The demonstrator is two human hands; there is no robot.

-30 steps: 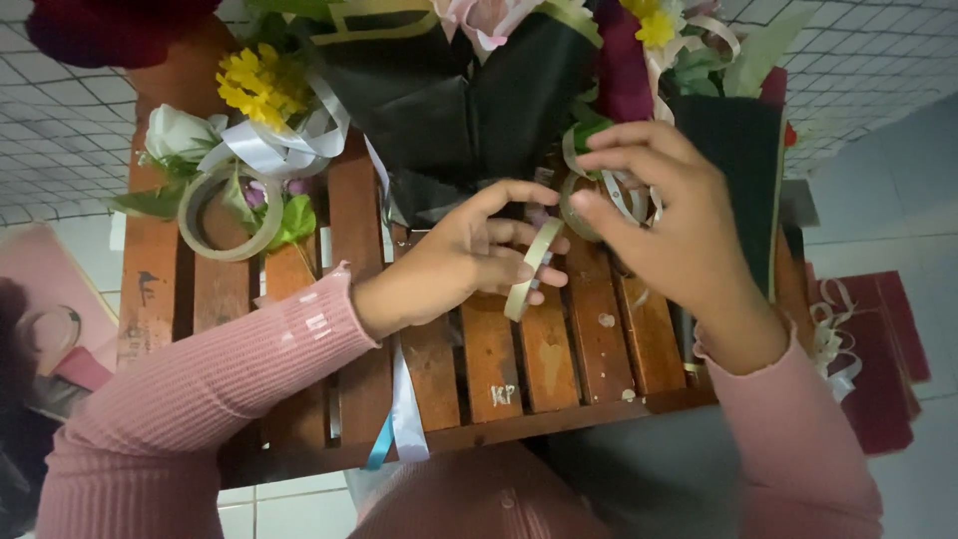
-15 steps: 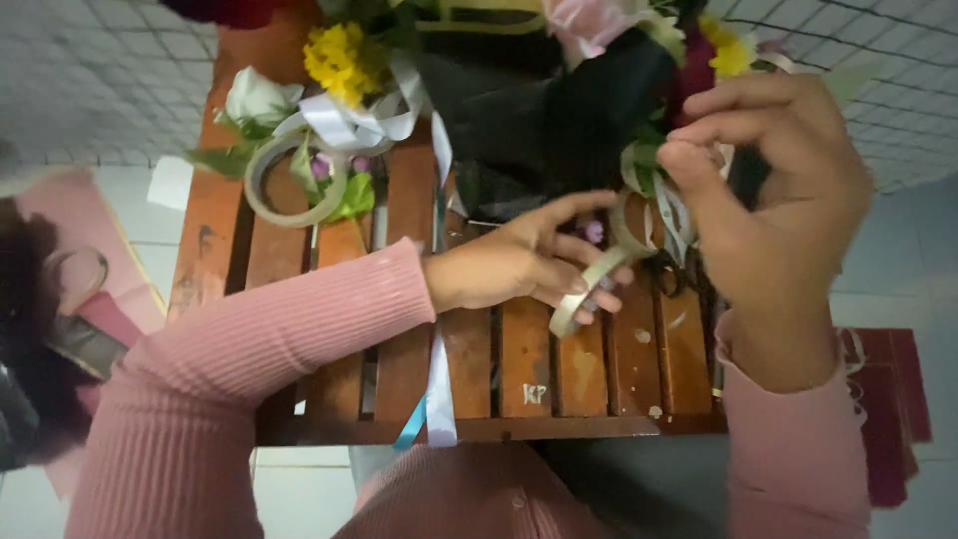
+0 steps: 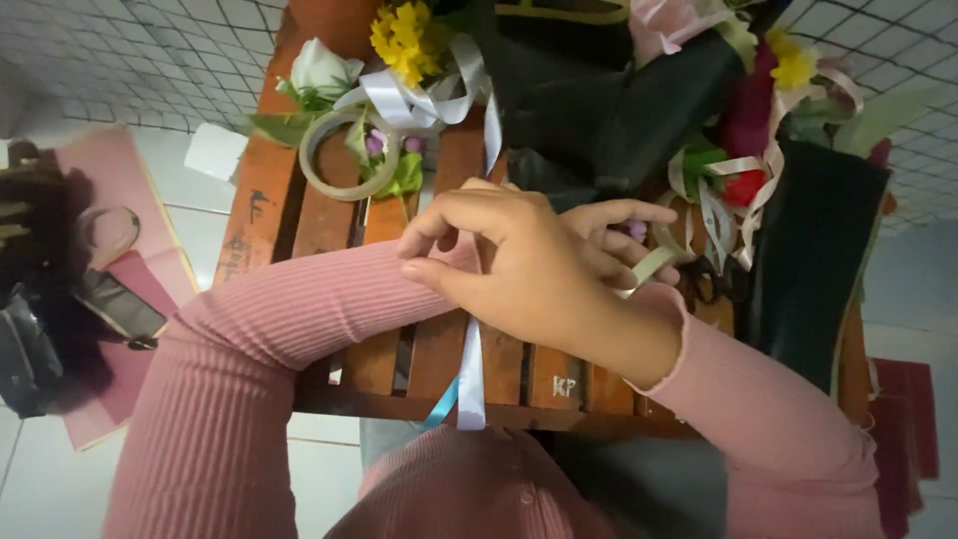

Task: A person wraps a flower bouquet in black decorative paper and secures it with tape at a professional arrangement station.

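Pinching the pale ribbon [image 3: 649,268] calls for steady, even tension. The right hand [image 3: 529,265] lies over the left hand [image 3: 624,225], whose fingers close narrowly on it above the slatted wooden table [image 3: 389,359]; the right's grip is hidden. The strip's long axis slants toward the black-wrapped bouquet [image 3: 599,120].

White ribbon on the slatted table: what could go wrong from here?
1. The white ribbon trails off the wooden table edge, so a tug could possibly pull it loose or snag it in the slat gaps.
2. The right hand covers most of the left hand, so the pale strip may twist unseen.
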